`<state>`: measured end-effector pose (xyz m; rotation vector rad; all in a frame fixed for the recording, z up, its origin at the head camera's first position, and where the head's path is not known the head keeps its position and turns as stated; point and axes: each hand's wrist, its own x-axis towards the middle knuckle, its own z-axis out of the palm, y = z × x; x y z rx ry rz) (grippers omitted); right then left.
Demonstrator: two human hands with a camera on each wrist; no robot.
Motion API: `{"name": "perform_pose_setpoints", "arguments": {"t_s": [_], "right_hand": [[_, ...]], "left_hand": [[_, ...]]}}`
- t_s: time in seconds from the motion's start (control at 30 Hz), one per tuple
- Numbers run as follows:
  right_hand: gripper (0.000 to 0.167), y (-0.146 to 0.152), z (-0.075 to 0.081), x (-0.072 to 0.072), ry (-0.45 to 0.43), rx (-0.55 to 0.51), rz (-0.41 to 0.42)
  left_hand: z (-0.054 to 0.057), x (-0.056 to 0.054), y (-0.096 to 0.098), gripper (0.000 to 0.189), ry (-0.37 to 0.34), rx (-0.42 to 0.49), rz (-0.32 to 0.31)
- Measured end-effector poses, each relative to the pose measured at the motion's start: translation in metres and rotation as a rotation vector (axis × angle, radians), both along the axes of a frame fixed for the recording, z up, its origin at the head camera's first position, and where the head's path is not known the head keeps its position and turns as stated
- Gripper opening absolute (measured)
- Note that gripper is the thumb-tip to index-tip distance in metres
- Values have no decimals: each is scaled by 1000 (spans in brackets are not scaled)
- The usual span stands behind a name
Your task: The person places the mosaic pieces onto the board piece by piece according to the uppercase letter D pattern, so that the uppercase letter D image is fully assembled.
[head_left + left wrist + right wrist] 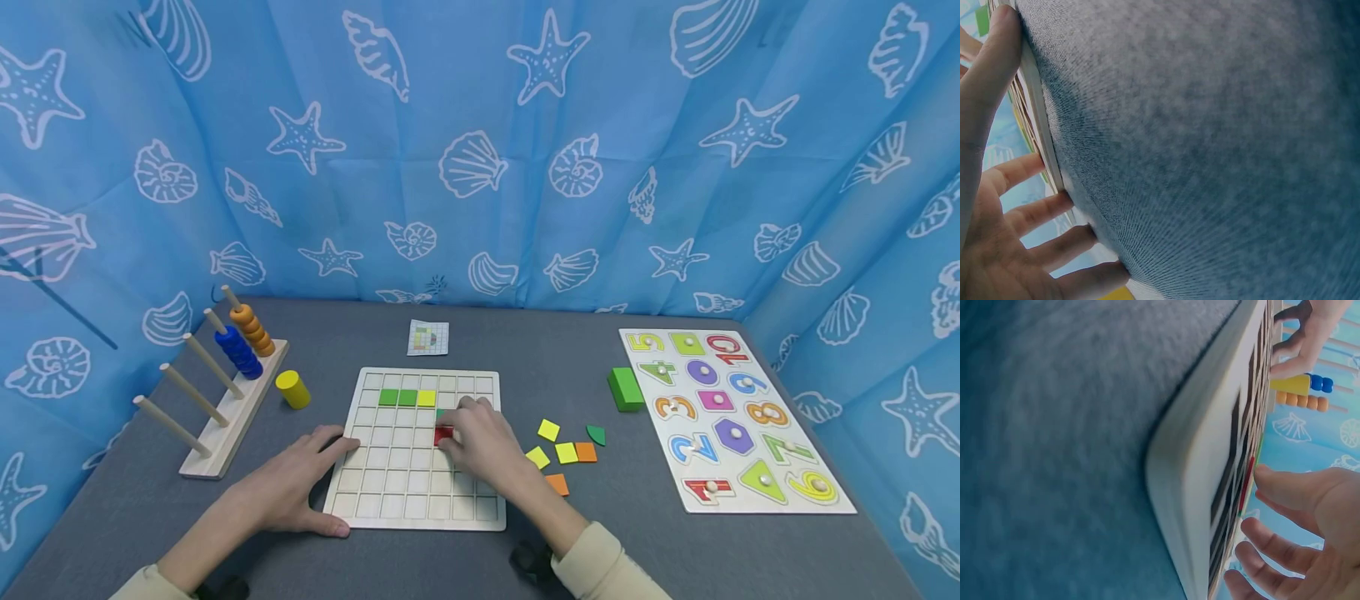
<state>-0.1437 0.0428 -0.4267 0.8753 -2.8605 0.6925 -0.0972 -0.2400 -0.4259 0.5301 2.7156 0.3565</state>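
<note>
- Fingers on the left hand (292,479) are spread pretty wide, touching the left edge of the board (416,481), thumb down by its near left corner.
- Right hand (486,442) is over the right half of the board, fingers bent, thumb right at a red tile (442,436). Honestly can't tell if they're pinching it or just pressing.
- The board itself: pale, flat, rounded corners, thin raised lines making a grid of little squares. The red tile is a flat, bright piece, partly hidden by the fingers.
- A bit of a green piece (439,413) peeks out on the board, just beyond the red one.
- Near the board's far edge, two light green tiles (397,397) and a yellow tile (426,398) sit side by side in a row.
- Right of the board: loose yellow squares (548,430), orange squares (586,452) and a dark green rounded piece (596,435).
- Just beyond the board: a small printed card (428,338).
</note>
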Motion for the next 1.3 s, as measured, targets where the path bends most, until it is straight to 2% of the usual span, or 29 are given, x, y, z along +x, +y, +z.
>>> {"name": "perform_pose_setpoints", "arguments": {"t_s": [0.37, 0.57, 0.87, 1.1, 1.3], "right_hand": [[21, 31, 13, -2, -19, 17, -77], [22, 58, 11, -4, -4, 52, -138], [27, 104, 12, -4, -45, 148, -237], [27, 143, 14, -1, -84, 176, -253], [28, 162, 12, 3, -132, 205, -270]], "left_hand": [[1, 0, 0, 110, -5, 7, -9], [2, 0, 0, 110, 8, 9, -21], [0, -1, 0, 111, -5, -3, 8], [0, 0, 0, 112, -18, 2, 9], [-1, 0, 1, 112, -32, -7, 27]]}}
